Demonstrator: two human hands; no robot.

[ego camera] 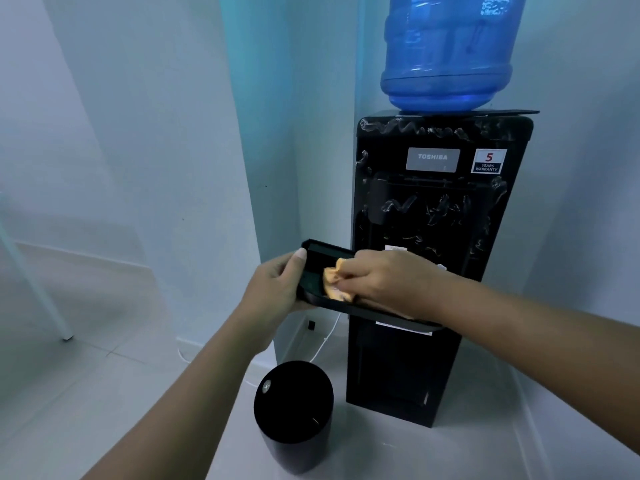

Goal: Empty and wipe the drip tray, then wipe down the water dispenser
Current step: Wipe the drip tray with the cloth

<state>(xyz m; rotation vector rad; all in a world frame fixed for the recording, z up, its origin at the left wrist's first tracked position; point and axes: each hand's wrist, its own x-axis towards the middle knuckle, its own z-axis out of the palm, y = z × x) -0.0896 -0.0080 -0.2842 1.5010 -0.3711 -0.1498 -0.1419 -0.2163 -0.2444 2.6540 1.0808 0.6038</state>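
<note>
A black drip tray (320, 252) is held in the air in front of the black water dispenser (436, 216). My left hand (277, 282) grips the tray's left end, thumb on its rim. My right hand (384, 278) presses a crumpled orange cloth (332, 278) into the tray. The far right part of the tray is hidden under my right forearm. White smears streak the dispenser's front panel. A blue water bottle (446, 53) stands upside down on top of the dispenser.
A black round bin (294, 414) stands on the tiled floor below the tray, left of the dispenser. A white cable (325, 341) runs down the wall corner behind it. A white pole (34, 282) leans at the far left.
</note>
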